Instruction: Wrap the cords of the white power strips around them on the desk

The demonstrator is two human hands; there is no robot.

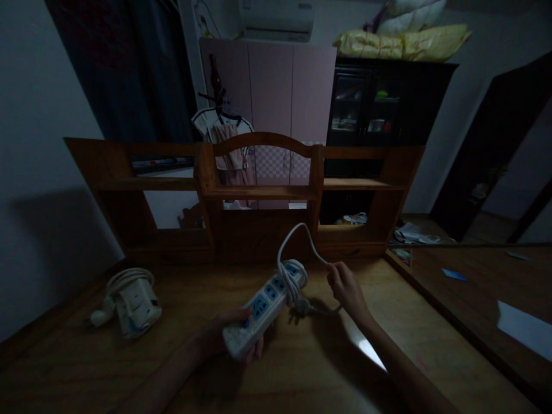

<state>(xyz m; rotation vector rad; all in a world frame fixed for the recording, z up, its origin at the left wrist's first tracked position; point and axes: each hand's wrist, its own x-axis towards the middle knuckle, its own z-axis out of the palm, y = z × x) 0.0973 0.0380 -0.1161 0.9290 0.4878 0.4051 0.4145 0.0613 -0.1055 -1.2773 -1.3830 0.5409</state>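
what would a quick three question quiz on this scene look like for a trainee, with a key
1. Multiple choice: what does the left hand hold?
a) a cup
b) a power strip
c) a book

2. True or false: the right hand pinches the white cord.

3. Fill in: a second white corded item lies on the ____ side of the wooden desk, as the person sees it.

Key: 1 b; 2 true; 3 left.

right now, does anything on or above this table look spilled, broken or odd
Nothing looks spilled or broken, though the light is dim. The cord looks slightly untidy: it bunches in uneven loops around one end of the power strip, its plug beside them.
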